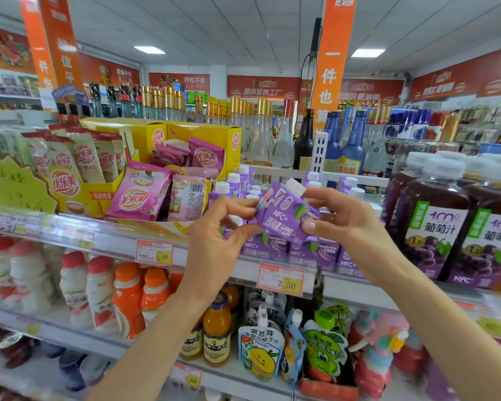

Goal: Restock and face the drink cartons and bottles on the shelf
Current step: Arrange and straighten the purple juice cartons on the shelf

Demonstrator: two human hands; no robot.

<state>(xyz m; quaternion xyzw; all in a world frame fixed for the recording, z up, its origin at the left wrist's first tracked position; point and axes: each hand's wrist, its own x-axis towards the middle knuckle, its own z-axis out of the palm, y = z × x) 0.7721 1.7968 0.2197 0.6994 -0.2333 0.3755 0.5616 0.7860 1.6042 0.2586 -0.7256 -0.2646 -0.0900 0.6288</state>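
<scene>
The left hand [214, 241] pinches the tilted purple carton [284, 215] by its left edge. The right hand [344, 221] has its fingers [315, 195] curled round the right side. The carton is just above the purple row [301, 253] on the shelf [113, 241]. It should go down upright, label facing near.

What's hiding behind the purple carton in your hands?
More purple cartons with white caps stand on the shelf. The held carton covers the middle ones.

At the left end of the top shelf [113, 241] in front of you stand open yellow cardboard display boxes [156, 131], holding cream-and-red milk-tea sachets [84, 160] and pink sachets [138, 195]. A yellow-green star-shaped price card [15, 189] and red-and-white paper price tags [281, 279] hang on the front edge. A long orange banner [333, 62] hangs overhead.
</scene>
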